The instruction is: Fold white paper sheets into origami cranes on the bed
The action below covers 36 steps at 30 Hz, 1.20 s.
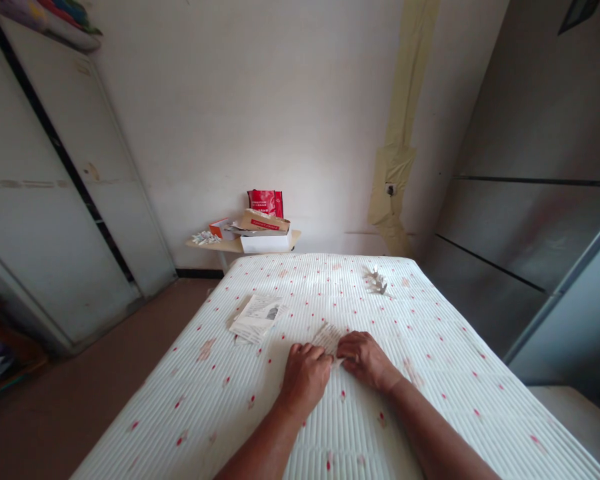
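A small sheet of printed paper (327, 335) lies on the bed between my hands, its near part bent up or folded. My left hand (306, 373) is closed on its near left edge, fingers curled. On the right side, my right hand (367, 357) grips the same sheet with bent fingers; the fingertips are partly hidden. To the left rests a stack of printed paper sheets (257, 318), the top one with a dark picture. Several small folded paper pieces (377, 280) sit in a loose cluster near the far right of the bed.
The bed (220, 400) has a ribbed white cover with red flower spots. Beyond its far edge, a small table (234, 246) carries a white box (266, 242), a red bag (266, 202) and more paper pieces (206, 238). Grey cabinets (520, 220) stand to the right, white sliding doors (70, 180) left.
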Tool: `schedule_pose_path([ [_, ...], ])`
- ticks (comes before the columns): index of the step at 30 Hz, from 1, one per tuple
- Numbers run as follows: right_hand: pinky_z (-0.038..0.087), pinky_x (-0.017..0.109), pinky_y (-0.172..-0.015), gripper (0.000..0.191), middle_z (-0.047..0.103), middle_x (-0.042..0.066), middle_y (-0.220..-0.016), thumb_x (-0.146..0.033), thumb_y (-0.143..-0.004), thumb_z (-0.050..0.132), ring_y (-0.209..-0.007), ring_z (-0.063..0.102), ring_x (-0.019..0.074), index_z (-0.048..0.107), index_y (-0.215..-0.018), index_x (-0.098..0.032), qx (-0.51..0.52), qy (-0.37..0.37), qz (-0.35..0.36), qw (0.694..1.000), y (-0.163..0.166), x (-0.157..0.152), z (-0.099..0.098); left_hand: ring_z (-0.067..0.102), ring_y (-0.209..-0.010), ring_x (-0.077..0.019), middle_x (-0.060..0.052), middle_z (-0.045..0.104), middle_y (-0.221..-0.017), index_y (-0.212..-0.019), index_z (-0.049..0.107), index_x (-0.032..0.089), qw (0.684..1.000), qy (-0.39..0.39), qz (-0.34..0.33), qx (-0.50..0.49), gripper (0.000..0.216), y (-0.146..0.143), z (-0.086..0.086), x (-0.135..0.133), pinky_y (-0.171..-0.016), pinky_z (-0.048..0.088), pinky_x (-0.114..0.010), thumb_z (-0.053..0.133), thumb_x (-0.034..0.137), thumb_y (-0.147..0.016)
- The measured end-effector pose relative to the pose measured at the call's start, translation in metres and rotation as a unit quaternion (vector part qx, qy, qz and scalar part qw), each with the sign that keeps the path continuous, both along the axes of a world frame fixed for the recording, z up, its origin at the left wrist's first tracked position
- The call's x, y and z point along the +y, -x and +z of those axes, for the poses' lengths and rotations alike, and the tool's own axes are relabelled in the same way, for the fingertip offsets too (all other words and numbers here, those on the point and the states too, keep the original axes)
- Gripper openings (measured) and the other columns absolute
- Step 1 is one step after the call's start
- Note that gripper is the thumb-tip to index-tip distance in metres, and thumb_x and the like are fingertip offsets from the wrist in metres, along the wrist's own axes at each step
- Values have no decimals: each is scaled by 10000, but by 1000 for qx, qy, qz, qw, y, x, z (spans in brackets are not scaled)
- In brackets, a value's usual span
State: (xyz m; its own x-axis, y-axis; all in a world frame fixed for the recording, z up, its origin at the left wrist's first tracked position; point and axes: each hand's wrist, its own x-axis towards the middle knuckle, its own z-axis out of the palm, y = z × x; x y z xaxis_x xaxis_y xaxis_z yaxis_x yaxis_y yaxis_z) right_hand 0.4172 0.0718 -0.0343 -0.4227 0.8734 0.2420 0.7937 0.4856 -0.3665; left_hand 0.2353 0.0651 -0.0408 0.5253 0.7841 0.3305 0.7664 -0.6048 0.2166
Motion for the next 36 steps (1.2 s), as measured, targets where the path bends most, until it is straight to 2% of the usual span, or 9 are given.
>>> schedule_pose_path([
  [3,385,282,-796,181,642,46,-855,-283,-831,496,-864,555,173,660,-807,-211,36,18,17,999,-3,3,-2,527,-792,-170,-41,617,-753,-720,601,199,1000,-7,19,-22,238,0,-5,3,-740,318,-328,413,223,-864],
  [5,386,270,-773,213,627,47,-846,-297,-856,468,-854,545,169,648,-799,-198,52,7,-2,999,-4,5,-5,532,-797,-167,-35,618,-762,-727,592,195,998,0,33,-48,235,1,-7,6,-739,332,-314,406,231,-866],
  [10,378,245,-730,250,579,41,-807,-294,-877,438,-813,519,154,594,-730,-167,36,-15,-68,997,-3,9,-12,522,-898,-178,-28,619,-877,-841,592,200,992,48,73,-87,118,4,-9,18,-766,355,-288,487,242,-805],
  [16,357,237,-726,206,569,45,-809,-256,-854,461,-824,513,153,582,-716,-160,-6,-12,-186,983,7,18,-17,540,-888,-169,-19,646,-887,-891,616,207,986,79,112,-92,199,2,-11,31,-790,369,-282,431,175,-823],
  [18,354,238,-718,199,575,49,-806,-265,-844,478,-823,517,156,586,-711,-163,-21,-5,-206,978,10,21,-16,548,-905,-165,-14,657,-924,-947,614,219,984,82,122,-105,230,0,-11,32,-811,373,-282,420,173,-833],
  [24,355,254,-685,221,592,65,-836,-297,-864,457,-834,531,175,591,-746,-169,-75,-16,-221,972,14,26,-15,553,-932,-169,-4,664,-974,-1024,593,238,983,70,150,-77,275,-4,-9,31,-836,370,-280,473,136,-798],
  [29,355,267,-652,213,602,65,-864,-308,-878,434,-837,538,188,588,-813,-175,-120,-28,-226,966,16,27,-17,550,-915,-168,-18,662,-952,-1037,580,233,986,60,148,-42,280,-4,-11,33,-819,367,-282,420,131,-832],
  [36,343,274,-633,214,604,63,-833,-288,-881,419,-815,538,189,584,-808,-173,-139,-60,-226,962,18,29,-21,546,-882,-182,-16,658,-908,-996,586,229,990,38,132,-27,237,-3,-14,35,-786,371,-293,400,192,-855],
])
